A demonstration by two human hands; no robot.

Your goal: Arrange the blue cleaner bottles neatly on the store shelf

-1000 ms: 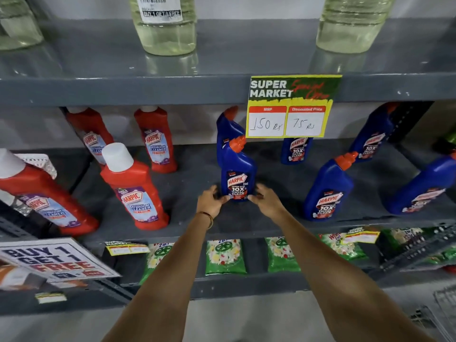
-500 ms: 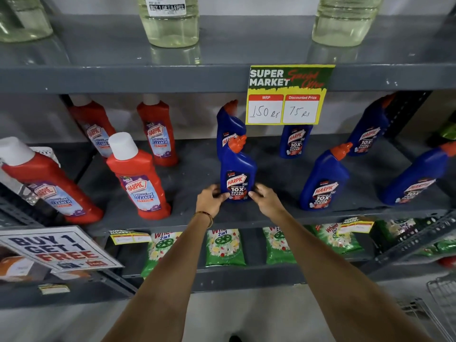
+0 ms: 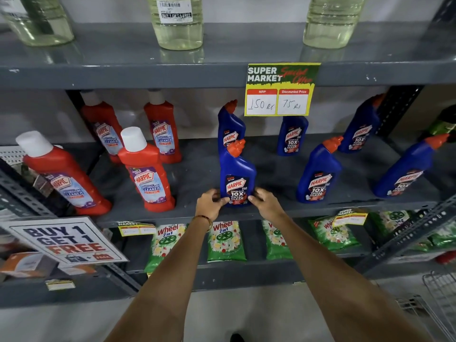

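Observation:
Several blue cleaner bottles with orange caps stand on the middle grey shelf (image 3: 197,169). The front-centre blue bottle (image 3: 237,174) stands upright near the shelf's front edge. My left hand (image 3: 209,202) grips its base from the left and my right hand (image 3: 265,201) grips it from the right. Directly behind it stands another blue bottle (image 3: 230,127). A third (image 3: 292,135) is partly hidden by the price sign. Further right are blue bottles in front (image 3: 318,174), at the back (image 3: 360,129) and at the far right (image 3: 404,171), each leaning right.
Red cleaner bottles (image 3: 148,174) fill the shelf's left half. A yellow price sign (image 3: 280,90) hangs from the upper shelf, which holds clear liquid bottles (image 3: 177,23). Green detergent packs (image 3: 225,240) lie below. A "buy 1 get 1 free" sign (image 3: 66,240) sits lower left; a wire basket (image 3: 439,292) lower right.
Both hands stay on the base of the front-centre blue bottle. The view has shifted slightly; the bottle's place on the shelf looks about the same.

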